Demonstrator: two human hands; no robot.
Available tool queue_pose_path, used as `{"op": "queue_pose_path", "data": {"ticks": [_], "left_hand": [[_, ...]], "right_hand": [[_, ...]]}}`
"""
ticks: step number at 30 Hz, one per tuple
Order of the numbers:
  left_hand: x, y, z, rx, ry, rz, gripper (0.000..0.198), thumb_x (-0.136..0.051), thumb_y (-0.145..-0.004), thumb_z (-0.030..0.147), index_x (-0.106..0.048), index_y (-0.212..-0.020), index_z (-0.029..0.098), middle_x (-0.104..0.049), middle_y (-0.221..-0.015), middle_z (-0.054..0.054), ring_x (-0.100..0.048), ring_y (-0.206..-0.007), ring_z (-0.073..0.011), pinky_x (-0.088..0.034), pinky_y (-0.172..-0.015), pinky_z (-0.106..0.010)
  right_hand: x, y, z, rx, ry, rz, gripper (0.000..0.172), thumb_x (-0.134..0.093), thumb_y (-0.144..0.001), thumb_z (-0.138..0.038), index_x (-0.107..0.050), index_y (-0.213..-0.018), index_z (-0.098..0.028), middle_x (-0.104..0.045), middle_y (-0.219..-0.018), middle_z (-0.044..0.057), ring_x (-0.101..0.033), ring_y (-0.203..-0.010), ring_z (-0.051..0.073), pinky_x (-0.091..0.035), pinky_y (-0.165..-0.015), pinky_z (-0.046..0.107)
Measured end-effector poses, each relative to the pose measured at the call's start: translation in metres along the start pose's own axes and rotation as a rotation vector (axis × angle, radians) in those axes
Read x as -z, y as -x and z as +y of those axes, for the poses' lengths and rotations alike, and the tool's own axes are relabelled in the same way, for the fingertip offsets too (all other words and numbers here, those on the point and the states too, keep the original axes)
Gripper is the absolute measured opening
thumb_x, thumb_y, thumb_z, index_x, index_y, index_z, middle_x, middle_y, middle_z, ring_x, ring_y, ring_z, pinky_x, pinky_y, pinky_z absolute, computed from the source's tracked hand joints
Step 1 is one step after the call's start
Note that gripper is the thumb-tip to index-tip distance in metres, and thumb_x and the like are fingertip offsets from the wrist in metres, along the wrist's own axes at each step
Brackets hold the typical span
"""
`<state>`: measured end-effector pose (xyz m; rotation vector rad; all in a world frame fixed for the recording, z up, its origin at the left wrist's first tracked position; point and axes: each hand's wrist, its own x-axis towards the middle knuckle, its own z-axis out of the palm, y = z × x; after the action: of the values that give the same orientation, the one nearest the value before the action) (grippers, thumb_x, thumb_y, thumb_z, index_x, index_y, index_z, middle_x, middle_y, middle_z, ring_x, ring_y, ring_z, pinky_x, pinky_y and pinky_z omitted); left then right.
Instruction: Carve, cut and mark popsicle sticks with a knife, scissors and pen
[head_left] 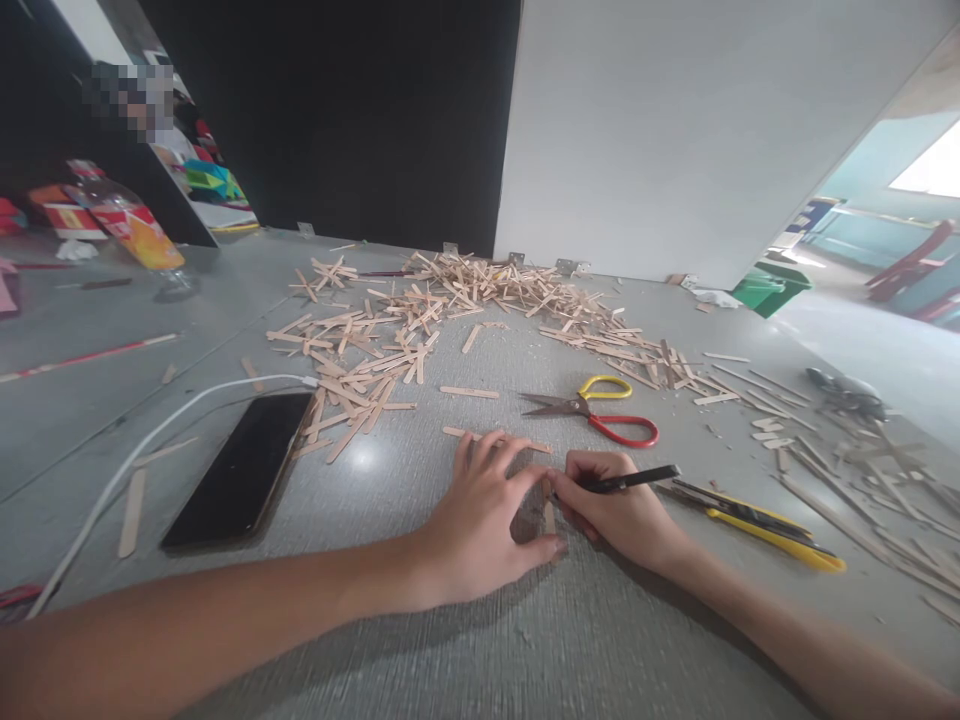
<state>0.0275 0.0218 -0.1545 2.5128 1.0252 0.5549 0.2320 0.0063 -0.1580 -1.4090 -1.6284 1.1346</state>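
My left hand (487,510) lies on the table with its fingers spread. Its index finger and thumb steady a short wooden craft stick (549,515) at both ends, while the other fingertips rest by a second craft stick (536,446) lying crosswise. In my right hand (626,510) is a black pen (637,478), pinched between thumb and fingers. The pen's tip is by the upright stick, partly hidden by my fingers. Just beyond are scissors (581,405) with one yellow and one red handle, blades apart. A yellow utility knife (780,535) lies right of my right hand.
A large pile of craft sticks (495,285) arcs across the back, with cut strips (840,490) at right. Left lie a phone (244,470) and a white cable (150,450). A drink bottle (139,230) stands farther back. Black (337,120) and white (637,130) panels rise behind.
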Motion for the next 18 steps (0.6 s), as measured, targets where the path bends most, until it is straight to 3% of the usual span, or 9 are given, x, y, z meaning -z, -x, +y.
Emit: {"op": "queue_pose_path", "data": {"ticks": [18], "left_hand": [[0.0, 0.0003, 0.0005, -0.001, 0.008, 0.004, 0.053, -0.082, -0.079, 0.052, -0.062, -0.123, 0.028, -0.052, -0.145, -0.008, -0.039, -0.138, -0.0378, -0.022, -0.118, -0.067]], "right_hand": [[-0.0004, -0.0013, -0.0006, 0.002, 0.004, -0.008, 0.043, -0.063, -0.095, -0.04, -0.048, -0.06, -0.021, -0.051, -0.045, -0.005, -0.04, -0.038, 0.008, -0.026, -0.04, 0.022]]}}
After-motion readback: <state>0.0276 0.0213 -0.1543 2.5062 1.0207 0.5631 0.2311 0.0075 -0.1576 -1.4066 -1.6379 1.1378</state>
